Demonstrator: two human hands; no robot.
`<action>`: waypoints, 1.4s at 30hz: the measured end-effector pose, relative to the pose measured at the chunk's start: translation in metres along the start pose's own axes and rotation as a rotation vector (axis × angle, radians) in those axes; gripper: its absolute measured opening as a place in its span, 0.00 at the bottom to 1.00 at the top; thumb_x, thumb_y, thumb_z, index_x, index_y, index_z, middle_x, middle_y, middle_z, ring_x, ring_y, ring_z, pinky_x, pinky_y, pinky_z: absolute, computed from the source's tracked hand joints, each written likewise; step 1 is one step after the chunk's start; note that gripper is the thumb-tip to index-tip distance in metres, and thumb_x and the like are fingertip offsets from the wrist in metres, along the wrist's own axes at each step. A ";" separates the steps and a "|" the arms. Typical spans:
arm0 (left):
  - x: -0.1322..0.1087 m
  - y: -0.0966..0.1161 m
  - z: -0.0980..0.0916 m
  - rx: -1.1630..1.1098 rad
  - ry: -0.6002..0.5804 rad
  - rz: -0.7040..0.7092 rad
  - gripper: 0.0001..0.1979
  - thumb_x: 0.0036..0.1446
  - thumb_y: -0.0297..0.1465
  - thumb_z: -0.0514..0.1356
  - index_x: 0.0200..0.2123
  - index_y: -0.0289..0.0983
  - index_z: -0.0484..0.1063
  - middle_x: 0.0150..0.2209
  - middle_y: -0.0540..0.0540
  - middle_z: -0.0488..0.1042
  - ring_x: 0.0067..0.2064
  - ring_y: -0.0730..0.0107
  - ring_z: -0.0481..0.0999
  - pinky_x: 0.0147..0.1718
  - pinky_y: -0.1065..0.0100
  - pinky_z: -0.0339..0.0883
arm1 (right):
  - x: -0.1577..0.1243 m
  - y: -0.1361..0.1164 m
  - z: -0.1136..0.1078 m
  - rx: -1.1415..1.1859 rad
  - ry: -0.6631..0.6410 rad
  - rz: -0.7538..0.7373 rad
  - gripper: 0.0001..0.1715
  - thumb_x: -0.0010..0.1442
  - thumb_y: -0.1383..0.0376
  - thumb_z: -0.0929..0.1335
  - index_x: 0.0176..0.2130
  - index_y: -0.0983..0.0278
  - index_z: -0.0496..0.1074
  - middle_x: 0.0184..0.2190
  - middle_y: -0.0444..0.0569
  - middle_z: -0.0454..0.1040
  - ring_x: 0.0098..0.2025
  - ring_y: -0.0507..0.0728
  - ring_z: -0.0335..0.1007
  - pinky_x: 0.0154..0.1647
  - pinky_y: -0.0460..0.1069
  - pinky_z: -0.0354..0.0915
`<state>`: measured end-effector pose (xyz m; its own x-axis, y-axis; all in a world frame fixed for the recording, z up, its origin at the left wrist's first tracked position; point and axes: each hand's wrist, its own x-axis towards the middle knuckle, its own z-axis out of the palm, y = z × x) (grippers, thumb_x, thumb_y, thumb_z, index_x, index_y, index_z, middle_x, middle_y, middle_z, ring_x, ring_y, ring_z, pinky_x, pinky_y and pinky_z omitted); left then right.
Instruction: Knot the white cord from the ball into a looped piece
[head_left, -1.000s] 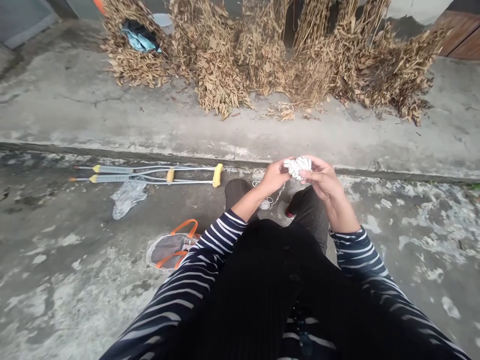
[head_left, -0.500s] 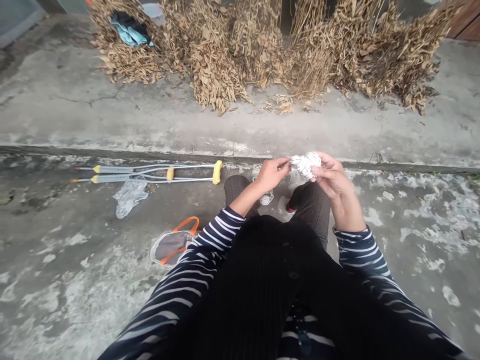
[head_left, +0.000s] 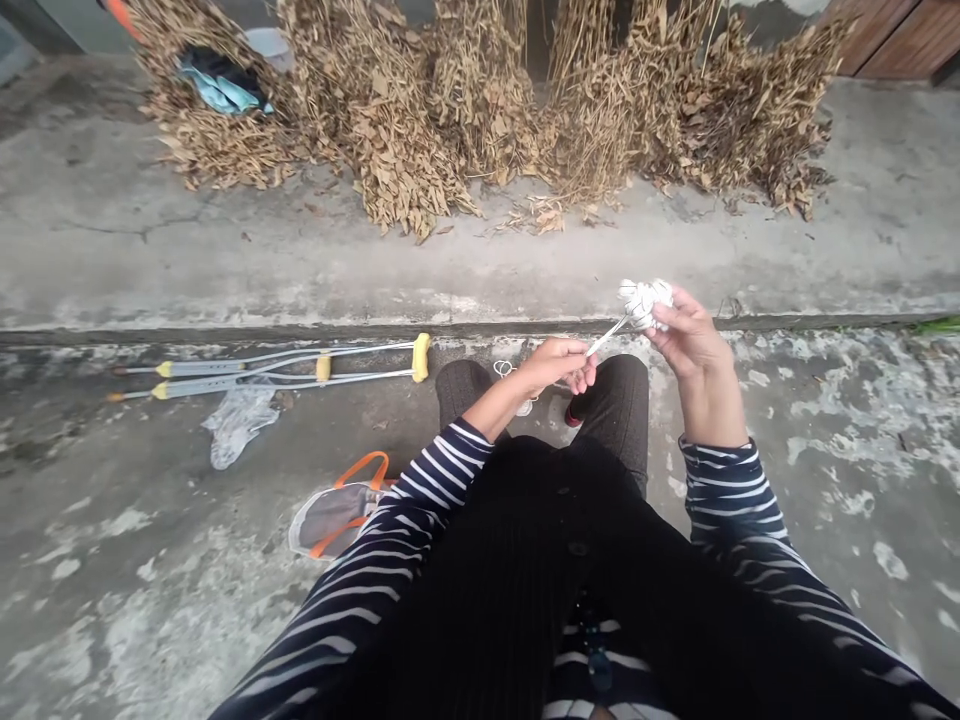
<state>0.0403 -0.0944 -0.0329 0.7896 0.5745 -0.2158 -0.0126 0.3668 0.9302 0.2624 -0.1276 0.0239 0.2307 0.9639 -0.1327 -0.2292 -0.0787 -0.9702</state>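
Between the thumb and fingers of my right hand [head_left: 691,335] is a white knotted bundle of cord [head_left: 646,303] with thin dark flecks. A short white strand [head_left: 606,336] runs from it down to my left hand [head_left: 564,364], whose fingers are closed on the strand. Below my left hand, more white cord [head_left: 504,368] lies in loops between my knees, partly hidden by the hand and forearm.
A pair of crutches [head_left: 292,370] with yellow pads lies on the ground at left, beside a crumpled clear plastic bag [head_left: 240,422]. Nearer stands a grey bag with orange handles [head_left: 330,520]. Dried plants [head_left: 420,130] are heaped on the raised concrete ledge [head_left: 315,270].
My right hand has moved up and right with the cord bundle. My left hand has drawn away from it, lower, and a taut strand now stretches between them. The view has shifted slightly.
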 end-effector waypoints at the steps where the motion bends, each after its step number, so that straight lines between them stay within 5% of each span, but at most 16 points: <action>1: -0.008 -0.001 -0.002 -0.027 -0.020 -0.016 0.04 0.59 0.27 0.61 0.33 0.32 0.72 0.28 0.44 0.78 0.25 0.75 0.76 0.26 0.72 0.71 | 0.001 0.003 -0.002 0.003 0.016 0.003 0.32 0.34 0.58 0.85 0.40 0.59 0.78 0.39 0.46 0.80 0.35 0.54 0.76 0.28 0.47 0.73; 6: -0.030 -0.005 -0.016 -0.119 -0.082 -0.023 0.09 0.57 0.33 0.63 0.30 0.33 0.71 0.31 0.39 0.80 0.30 0.67 0.80 0.29 0.69 0.74 | -0.001 0.011 0.008 -0.022 -0.034 -0.019 0.34 0.36 0.53 0.84 0.42 0.60 0.78 0.40 0.48 0.80 0.33 0.54 0.74 0.27 0.49 0.73; 9: -0.025 -0.007 -0.035 0.040 -0.083 -0.097 0.10 0.57 0.32 0.61 0.25 0.33 0.72 0.33 0.37 0.81 0.36 0.63 0.82 0.35 0.66 0.77 | -0.005 -0.007 0.014 -0.042 -0.104 -0.152 0.34 0.39 0.46 0.82 0.43 0.57 0.78 0.44 0.49 0.79 0.37 0.57 0.75 0.27 0.49 0.72; 13: -0.009 -0.004 -0.057 0.401 0.337 -0.079 0.06 0.51 0.25 0.62 0.34 0.33 0.79 0.43 0.40 0.82 0.39 0.66 0.81 0.35 0.70 0.75 | -0.010 -0.035 0.021 -0.034 -0.155 -0.244 0.31 0.38 0.51 0.84 0.41 0.56 0.77 0.39 0.47 0.78 0.33 0.54 0.73 0.25 0.48 0.71; 15: -0.001 0.004 -0.053 0.380 0.498 0.067 0.18 0.53 0.24 0.62 0.48 0.35 0.79 0.53 0.40 0.79 0.46 0.64 0.81 0.38 0.71 0.75 | -0.012 -0.038 0.028 -0.045 -0.164 -0.160 0.31 0.36 0.55 0.85 0.39 0.58 0.78 0.37 0.47 0.78 0.34 0.55 0.74 0.26 0.49 0.73; 19: 0.014 0.024 -0.017 0.181 0.400 0.367 0.26 0.54 0.23 0.64 0.57 0.38 0.74 0.61 0.41 0.75 0.60 0.60 0.75 0.49 0.67 0.74 | -0.017 -0.025 0.049 -0.064 -0.230 0.010 0.33 0.34 0.57 0.85 0.40 0.59 0.78 0.43 0.48 0.79 0.46 0.62 0.78 0.35 0.53 0.79; 24: 0.018 0.030 0.013 0.157 0.460 0.374 0.14 0.56 0.23 0.65 0.46 0.34 0.78 0.43 0.43 0.82 0.44 0.66 0.80 0.48 0.67 0.72 | -0.013 -0.015 0.052 -0.060 -0.246 0.054 0.33 0.37 0.59 0.84 0.43 0.59 0.80 0.44 0.49 0.80 0.44 0.60 0.79 0.34 0.52 0.79; 27: 0.011 0.027 0.011 0.249 0.479 0.337 0.04 0.59 0.25 0.63 0.37 0.34 0.77 0.32 0.47 0.80 0.30 0.72 0.76 0.37 0.69 0.70 | -0.006 -0.008 0.043 -0.054 -0.213 0.080 0.32 0.39 0.57 0.84 0.44 0.60 0.81 0.41 0.48 0.81 0.36 0.56 0.78 0.32 0.51 0.78; 30: 0.007 0.028 0.006 0.293 0.465 0.296 0.06 0.60 0.24 0.61 0.29 0.35 0.73 0.24 0.51 0.75 0.23 0.77 0.69 0.30 0.71 0.66 | -0.003 0.001 0.042 -0.016 -0.204 0.104 0.32 0.40 0.55 0.84 0.44 0.60 0.81 0.41 0.48 0.81 0.34 0.54 0.77 0.34 0.51 0.79; 35: 0.013 0.028 -0.002 0.300 0.502 0.264 0.10 0.55 0.17 0.58 0.27 0.35 0.71 0.20 0.53 0.72 0.21 0.76 0.68 0.27 0.71 0.63 | -0.010 0.000 0.051 -0.020 -0.222 0.110 0.32 0.37 0.57 0.85 0.43 0.60 0.80 0.41 0.48 0.80 0.37 0.56 0.78 0.38 0.53 0.81; 42: 0.008 0.006 -0.007 0.185 0.375 0.248 0.06 0.64 0.28 0.58 0.34 0.34 0.74 0.27 0.49 0.77 0.25 0.77 0.73 0.26 0.74 0.68 | -0.008 -0.017 0.047 -0.010 -0.131 0.047 0.33 0.35 0.58 0.86 0.41 0.61 0.80 0.40 0.48 0.82 0.37 0.56 0.79 0.37 0.52 0.81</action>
<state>0.0423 -0.0824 -0.0315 0.5009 0.8645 -0.0417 -0.0362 0.0691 0.9970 0.2201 -0.1223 0.0506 0.0947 0.9840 -0.1508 -0.2273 -0.1261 -0.9656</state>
